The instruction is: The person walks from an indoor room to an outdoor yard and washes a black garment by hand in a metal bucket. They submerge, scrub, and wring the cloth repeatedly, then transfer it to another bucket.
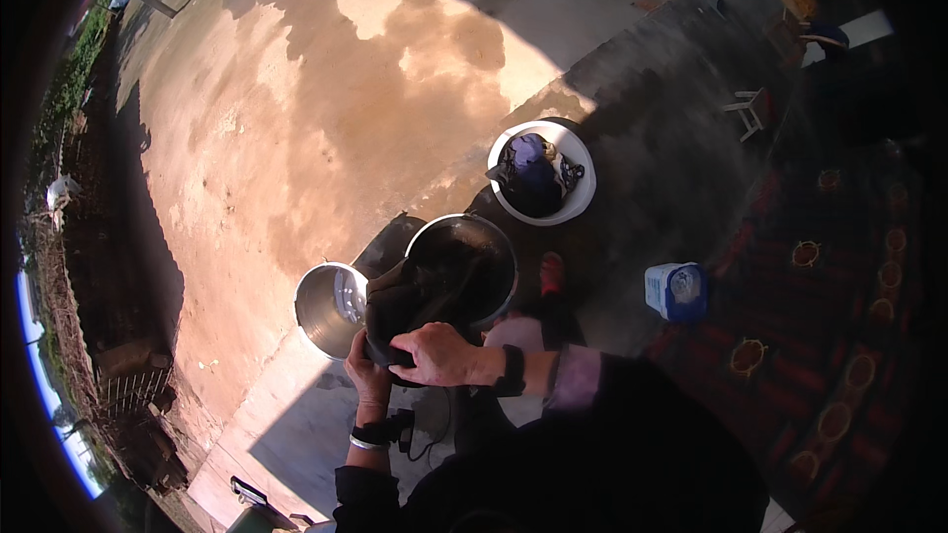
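Note:
My left hand (368,370) and my right hand (438,357) both grip a dark cloth garment (392,311), close together at its near end. The garment stretches over the near left rim of a large round basin (492,255) with dark contents, where cloth and water are hard to tell apart. Left of the garment stands a metal bucket (315,311) holding clear-looking water with bright reflections. Beyond the large basin, a white basin (585,196) holds a heap of dark, purple and patterned clothes (535,170).
A blue-and-white plastic tub (675,292) stands at the right, beside a dark red patterned rug (778,400). Farther off is a small stool (749,112). The concrete floor (244,126) has wet patches. A red shoe (551,274) shows right of the large basin.

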Demonstrator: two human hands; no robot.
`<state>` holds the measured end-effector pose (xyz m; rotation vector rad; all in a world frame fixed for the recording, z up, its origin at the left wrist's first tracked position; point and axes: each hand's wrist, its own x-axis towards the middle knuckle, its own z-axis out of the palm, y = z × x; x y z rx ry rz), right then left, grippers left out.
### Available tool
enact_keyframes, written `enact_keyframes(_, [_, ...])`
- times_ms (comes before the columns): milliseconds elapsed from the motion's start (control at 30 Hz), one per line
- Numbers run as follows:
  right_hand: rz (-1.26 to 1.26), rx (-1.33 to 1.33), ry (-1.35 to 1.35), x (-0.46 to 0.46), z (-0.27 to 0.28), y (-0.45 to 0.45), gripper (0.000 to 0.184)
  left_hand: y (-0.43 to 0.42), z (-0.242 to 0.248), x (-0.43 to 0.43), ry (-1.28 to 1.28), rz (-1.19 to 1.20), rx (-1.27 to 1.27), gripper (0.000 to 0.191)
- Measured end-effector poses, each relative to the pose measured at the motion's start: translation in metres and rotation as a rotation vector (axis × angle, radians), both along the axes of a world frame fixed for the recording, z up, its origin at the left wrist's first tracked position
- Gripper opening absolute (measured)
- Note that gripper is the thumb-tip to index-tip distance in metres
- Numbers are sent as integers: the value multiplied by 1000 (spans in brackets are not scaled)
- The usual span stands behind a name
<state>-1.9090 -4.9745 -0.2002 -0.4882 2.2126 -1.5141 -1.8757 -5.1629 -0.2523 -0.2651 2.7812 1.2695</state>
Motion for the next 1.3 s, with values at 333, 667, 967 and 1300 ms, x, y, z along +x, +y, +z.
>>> enact_keyframes(333, [129, -308, 19, -17, 72, 15, 39, -40, 129, -5, 96, 134, 138, 19])
enact_keyframes(667, [-355, 295, -28, 6, -65, 39, 32, 5, 89, 1, -14, 142, 311, 22])
enact_keyframes(967, [-274, -465, 260, -8, 42, 10, 61, -15, 165, -12, 164, 198, 122, 28])
enact_keyframes(1300, [-185, -327, 137, -13, 34, -3, 51, -21, 147, -32, -66, -80, 175, 27])
